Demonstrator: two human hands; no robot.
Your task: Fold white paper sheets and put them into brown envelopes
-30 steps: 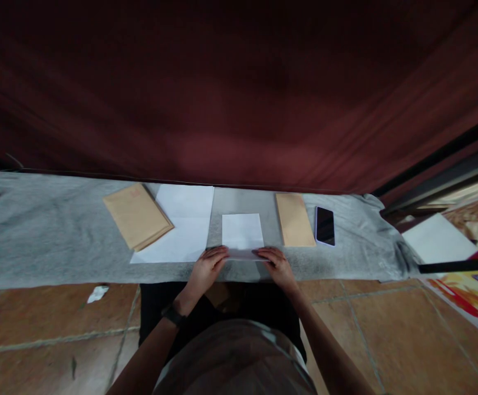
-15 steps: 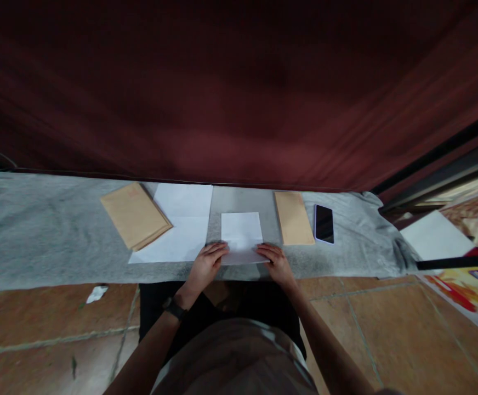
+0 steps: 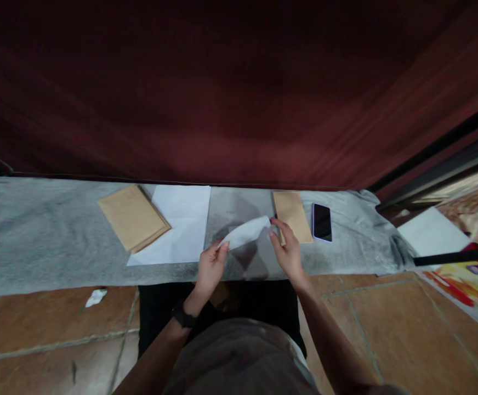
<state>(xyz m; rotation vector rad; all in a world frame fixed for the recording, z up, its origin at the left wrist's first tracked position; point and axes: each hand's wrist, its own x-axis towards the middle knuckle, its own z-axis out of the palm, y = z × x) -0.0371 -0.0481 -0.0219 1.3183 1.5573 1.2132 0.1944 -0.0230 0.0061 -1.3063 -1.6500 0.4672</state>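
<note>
A folded sheet of white paper (image 3: 248, 231) is held up off the grey cloth, slanting upward to the right. My left hand (image 3: 212, 264) pinches its lower left end between thumb and fingers. At the upper right end is my right hand (image 3: 287, 247), its fingertips on the paper's edge and its thumb just below. Beside my right hand lies a brown envelope pile (image 3: 293, 214). Left of my left hand, white sheets (image 3: 183, 230) lie flat, partly covered by a stack of brown envelopes (image 3: 134, 216).
A phone (image 3: 322, 222) lies right of the brown envelope pile. The grey cloth (image 3: 50, 236) covers the narrow work surface, with a dark red curtain (image 3: 239, 109) behind it. At the far right are a white panel (image 3: 433, 231) and a colourful printed package (image 3: 469, 288).
The folded paper has come up off the cloth and tilted, its right end higher. My right hand has risen with that end; my left hand has turned to pinch the other.
</note>
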